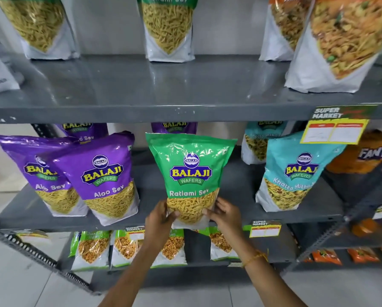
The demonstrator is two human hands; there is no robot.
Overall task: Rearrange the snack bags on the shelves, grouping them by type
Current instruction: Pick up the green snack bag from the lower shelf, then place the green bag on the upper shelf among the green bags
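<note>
Between the left hand (161, 218) and the right hand (224, 214), a green Ratlami Sev bag (191, 173) stands upright at the front edge of the middle shelf (150, 176). Both hands grip its lower corners: left-hand fingers wrap the lower left edge, right-hand fingers press the lower right edge. The bag base overhangs the shelf lip slightly.

Adjacent items:
- Left of the left hand: two purple Aloo Sev bags (106, 173), leaning, the nearer one overlapping the farther one. More purple bags stand behind them.
- Right of the right hand: a teal Khatta Mitha bag (294, 171), well apart from the held bag, with a second teal bag behind it.
- Beyond the teal bags: an orange Fanta pack (367, 154).
- Above the hands: the upper shelf (163, 85) carries two Ratlami Sev bags at the rear and orange mixture bags (336, 41) at the right.
- Below the hands: small green-trimmed snack packs (92, 249) stand in a row on the lower shelf.

A yellow price label (333, 131) hangs from the upper shelf edge, above and right of the right hand; a smaller label (265, 229) hangs just beside the right wrist.

The shelving is grey painted metal with perforated angle uprights. The floor is light tile; the rear wall is pale.
</note>
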